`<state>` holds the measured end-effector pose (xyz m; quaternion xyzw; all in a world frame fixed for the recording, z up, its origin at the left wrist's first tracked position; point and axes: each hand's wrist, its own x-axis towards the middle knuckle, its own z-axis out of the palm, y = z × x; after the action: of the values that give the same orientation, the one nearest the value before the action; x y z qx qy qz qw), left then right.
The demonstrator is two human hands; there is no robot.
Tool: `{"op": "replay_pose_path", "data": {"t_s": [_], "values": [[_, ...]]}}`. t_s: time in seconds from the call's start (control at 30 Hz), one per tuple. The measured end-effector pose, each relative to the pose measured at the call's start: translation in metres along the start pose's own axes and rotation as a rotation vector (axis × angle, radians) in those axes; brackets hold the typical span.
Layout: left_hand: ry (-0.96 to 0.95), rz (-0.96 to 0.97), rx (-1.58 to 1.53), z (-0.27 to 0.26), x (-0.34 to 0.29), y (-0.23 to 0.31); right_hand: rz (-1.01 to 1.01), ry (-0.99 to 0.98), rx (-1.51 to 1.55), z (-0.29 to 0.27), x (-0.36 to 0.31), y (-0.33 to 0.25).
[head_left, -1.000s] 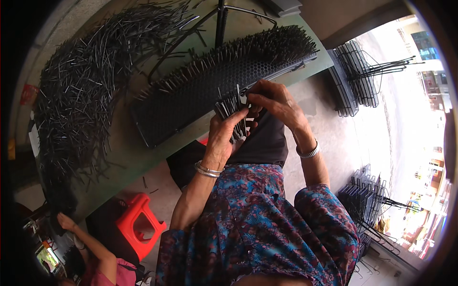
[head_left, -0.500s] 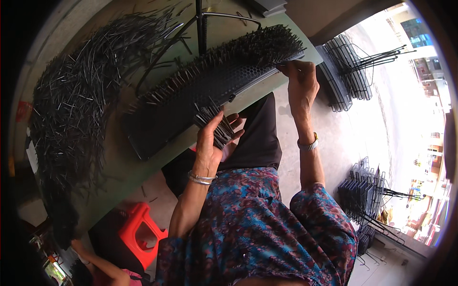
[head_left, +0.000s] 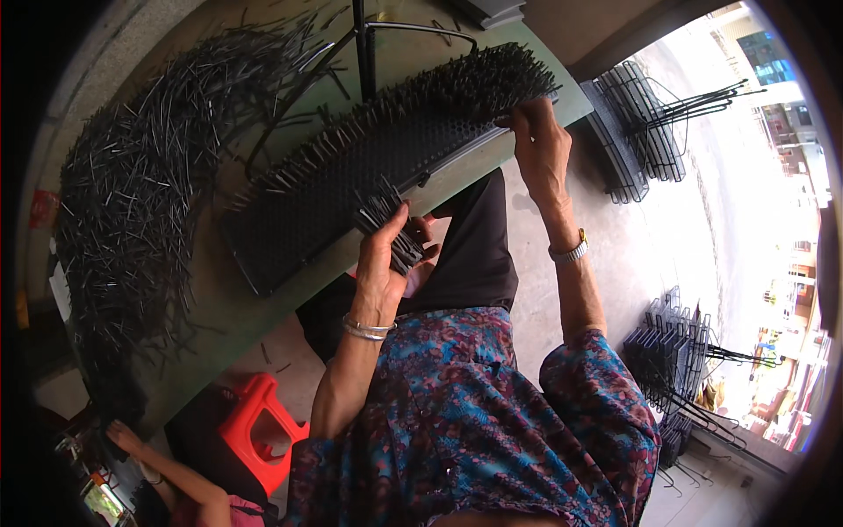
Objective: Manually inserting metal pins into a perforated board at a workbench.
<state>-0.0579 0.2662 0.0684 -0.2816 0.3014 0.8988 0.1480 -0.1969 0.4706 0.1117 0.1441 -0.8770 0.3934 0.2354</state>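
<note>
A long black perforated board [head_left: 351, 189] lies slanted across the table. Thin black rods [head_left: 474, 83] stand upright in its holes, densest toward the right end and along the far side. My left hand [head_left: 382, 250] is closed around a bundle of loose black rods [head_left: 379, 206], held over the board's near edge. At the board's right end, my right hand [head_left: 542, 149] has its fingertips pinched together close to the standing rods. Whatever is between those fingertips is hidden.
A large heap of loose black rods [head_left: 145, 184] covers the left of the greenish table [head_left: 219, 342]. Behind the board rises a black metal frame [head_left: 362, 53]. A red stool [head_left: 255, 430] and a co-worker's arm [head_left: 176, 465] are lower left. Black wire racks [head_left: 645, 132] stand right.
My right hand has shifted slightly left and toward the standing rods. My left hand keeps the bundle, its fingers curled in a little more. The co-worker's hand has moved left and up.
</note>
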Motion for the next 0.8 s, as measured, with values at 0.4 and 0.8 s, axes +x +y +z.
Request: {"op": "replay_pose_path", "data": {"t_s": [0.4,0.8], "values": [[-0.158,0.017,0.034,0.001,-0.005,0.0,-0.172,-0.161,-0.185,0.003,0.009,0.015],[-0.103,0.076,0.033,0.014,-0.007,0.0,-0.04,-0.085,-0.222,0.005,0.011,0.009]]}}
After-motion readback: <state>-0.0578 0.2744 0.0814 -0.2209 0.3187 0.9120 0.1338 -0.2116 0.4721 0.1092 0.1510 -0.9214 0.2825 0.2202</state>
